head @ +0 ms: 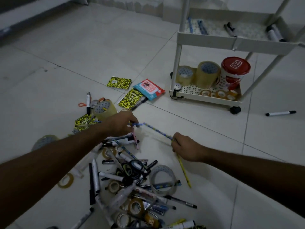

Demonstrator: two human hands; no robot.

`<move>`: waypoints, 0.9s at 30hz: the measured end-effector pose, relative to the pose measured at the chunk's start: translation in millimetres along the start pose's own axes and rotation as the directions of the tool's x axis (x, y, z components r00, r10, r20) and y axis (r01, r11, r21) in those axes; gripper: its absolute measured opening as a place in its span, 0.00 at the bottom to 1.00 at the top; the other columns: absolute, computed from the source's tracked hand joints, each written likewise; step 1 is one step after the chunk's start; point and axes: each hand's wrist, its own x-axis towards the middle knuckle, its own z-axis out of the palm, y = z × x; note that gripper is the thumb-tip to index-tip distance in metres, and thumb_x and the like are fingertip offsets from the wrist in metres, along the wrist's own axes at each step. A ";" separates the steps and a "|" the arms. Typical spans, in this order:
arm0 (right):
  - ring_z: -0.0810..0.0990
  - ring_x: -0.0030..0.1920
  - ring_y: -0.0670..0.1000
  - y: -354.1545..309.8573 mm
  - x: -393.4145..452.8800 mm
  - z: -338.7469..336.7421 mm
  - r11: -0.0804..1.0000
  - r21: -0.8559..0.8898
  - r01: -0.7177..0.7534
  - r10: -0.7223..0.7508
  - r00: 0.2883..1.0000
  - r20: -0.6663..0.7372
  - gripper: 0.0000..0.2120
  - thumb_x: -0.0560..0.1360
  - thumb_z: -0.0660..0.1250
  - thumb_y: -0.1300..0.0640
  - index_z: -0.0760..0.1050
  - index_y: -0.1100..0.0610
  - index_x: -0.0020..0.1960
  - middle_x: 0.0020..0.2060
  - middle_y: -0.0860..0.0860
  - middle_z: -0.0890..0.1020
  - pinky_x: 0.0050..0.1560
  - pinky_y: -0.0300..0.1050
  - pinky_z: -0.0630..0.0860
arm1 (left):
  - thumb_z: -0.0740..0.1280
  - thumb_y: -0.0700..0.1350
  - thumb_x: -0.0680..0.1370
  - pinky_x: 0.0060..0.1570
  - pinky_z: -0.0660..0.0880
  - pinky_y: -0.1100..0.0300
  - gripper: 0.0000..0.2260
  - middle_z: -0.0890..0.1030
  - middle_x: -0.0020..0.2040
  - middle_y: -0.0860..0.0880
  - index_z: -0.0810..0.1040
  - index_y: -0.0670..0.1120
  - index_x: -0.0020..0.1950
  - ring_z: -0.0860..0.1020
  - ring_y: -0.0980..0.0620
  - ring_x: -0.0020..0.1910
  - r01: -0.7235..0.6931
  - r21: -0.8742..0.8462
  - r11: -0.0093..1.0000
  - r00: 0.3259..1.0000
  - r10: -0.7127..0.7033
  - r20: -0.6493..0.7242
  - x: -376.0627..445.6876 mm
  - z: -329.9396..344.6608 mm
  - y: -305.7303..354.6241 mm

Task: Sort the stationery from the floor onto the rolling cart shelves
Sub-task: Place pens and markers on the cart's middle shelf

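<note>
Left hand (121, 123) pinches a blue patterned pencil (136, 124); right hand (184, 148) pinches blue (157, 130) and yellow pencils (184, 172), white rolling cart (206, 39) lying far-right ahead.

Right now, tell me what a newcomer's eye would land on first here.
First, the tangled heap of pens, markers and tape rolls on the floor tiles at bottom centre. Just above it, the left hand pinches a blue pencil while the right hand grips a yellow pencil. At right, a red-lidded tub stands on the white cart's bottom shelf.
</note>
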 end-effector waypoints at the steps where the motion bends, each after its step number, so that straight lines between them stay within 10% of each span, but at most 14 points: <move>1: 0.80 0.44 0.56 -3.3 2.8 -2.8 0.999 0.047 -0.001 0.001 1.000 -0.012 0.13 0.84 0.55 0.53 0.68 0.64 0.54 0.47 0.58 0.82 0.46 0.51 0.77 | 0.72 0.40 0.76 0.50 0.73 0.56 0.12 0.80 0.53 0.46 0.84 0.47 0.59 0.77 0.48 0.53 -0.011 0.049 0.999 0.999 0.009 0.045 -2.1 3.7 -3.9; 12: 0.72 0.37 0.54 -17.2 11.5 -6.6 0.943 0.333 -0.001 0.011 0.999 -0.030 0.11 0.85 0.52 0.58 0.62 0.68 0.55 0.41 0.59 0.74 0.28 0.39 0.69 | 0.68 0.52 0.80 0.38 0.76 0.49 0.10 0.74 0.53 0.48 0.84 0.49 0.56 0.78 0.45 0.45 -0.293 0.285 0.913 0.954 0.258 0.154 -2.4 46.7 4.8; 21: 0.78 0.36 0.52 -24.8 3.4 -43.9 0.864 0.491 0.110 -0.017 0.982 -0.189 0.09 0.86 0.52 0.53 0.66 0.57 0.55 0.44 0.54 0.77 0.42 0.49 0.79 | 0.66 0.46 0.82 0.48 0.76 0.64 0.08 0.84 0.51 0.53 0.82 0.46 0.56 0.80 0.61 0.50 -0.233 -0.317 0.919 0.951 0.147 -0.273 13.9 1.9 43.9; 27: 0.66 0.35 0.49 -47.7 -6.1 -92.6 0.777 0.579 0.247 -0.012 0.926 -0.378 0.09 0.85 0.55 0.52 0.72 0.53 0.51 0.38 0.50 0.70 0.36 0.46 0.65 | 0.60 0.47 0.85 0.42 0.73 0.64 0.10 0.82 0.41 0.59 0.80 0.55 0.48 0.78 0.60 0.42 -0.225 -0.470 0.853 0.927 0.039 -0.372 20.8 -44.7 92.6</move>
